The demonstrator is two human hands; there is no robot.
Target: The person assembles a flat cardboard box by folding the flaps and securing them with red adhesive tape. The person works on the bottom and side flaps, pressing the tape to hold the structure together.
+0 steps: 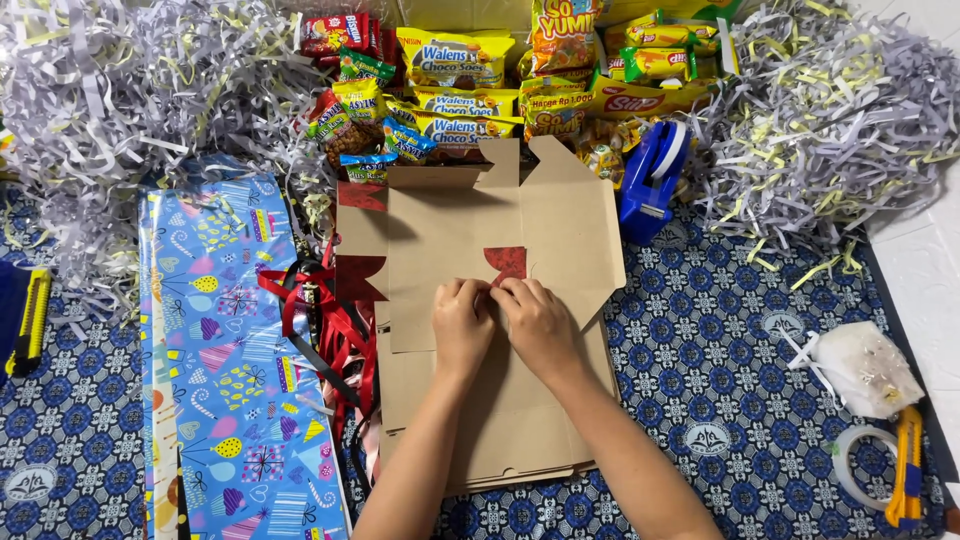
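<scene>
The flat brown cardboard box blank (470,300) lies at the centre of the scene on a blue patterned mat (720,380), its long axis running near to far, with its far flaps partly raised toward the snack pile. A small red ribbon piece (508,262) sits on the blank's middle panel, directly at the far side of both hands. The left hand (463,322) and the right hand (538,322) rest side by side on the cardboard, touching each other; the fingers of both are curled and pressed together at the near edge of the red piece, and whether they pinch it or only press it down cannot be told. Both hands are equally close to the piece, the right marginally nearer its centre. Just left of the blank lies a tangle of red ribbon (335,330), and further left a sheet of blue gift wrap (225,360) with party motifs. At the far side stands a heap of snack packets (470,80), flanked by shredded paper (830,120). A blue tape dispenser (652,180) sits right of the blank's far corner. Near right lie a white pouch (868,368), a tape roll (850,465) and a yellow cutter (908,470).
</scene>
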